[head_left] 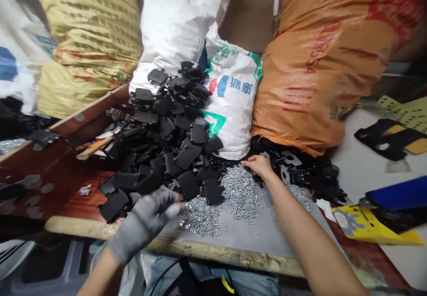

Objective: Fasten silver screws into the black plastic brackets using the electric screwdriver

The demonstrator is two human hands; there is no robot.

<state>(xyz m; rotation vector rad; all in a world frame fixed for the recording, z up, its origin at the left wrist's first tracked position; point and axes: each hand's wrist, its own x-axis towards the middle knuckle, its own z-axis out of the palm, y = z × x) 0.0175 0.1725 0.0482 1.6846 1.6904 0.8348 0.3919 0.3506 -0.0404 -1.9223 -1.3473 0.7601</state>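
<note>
My left hand [147, 220] wears a grey knit glove and hovers at the near edge of the bench, its fingers curled and blurred beside the heap of black plastic parts [167, 135]. My bare right hand [259, 166] reaches forward across the bench, fingers bent down onto the far edge of a pile of small silver screws [240, 196], next to a second clump of black parts [300, 171]. Whatever the right fingers pinch is hidden.
Large woven sacks stand behind the heap: yellow [90, 38], white [180, 20], white printed [233, 100] and orange [327, 60]. A wooden side board [66, 131] bounds the left. A yellow card [363, 227] and a blue object [396, 193] lie at right.
</note>
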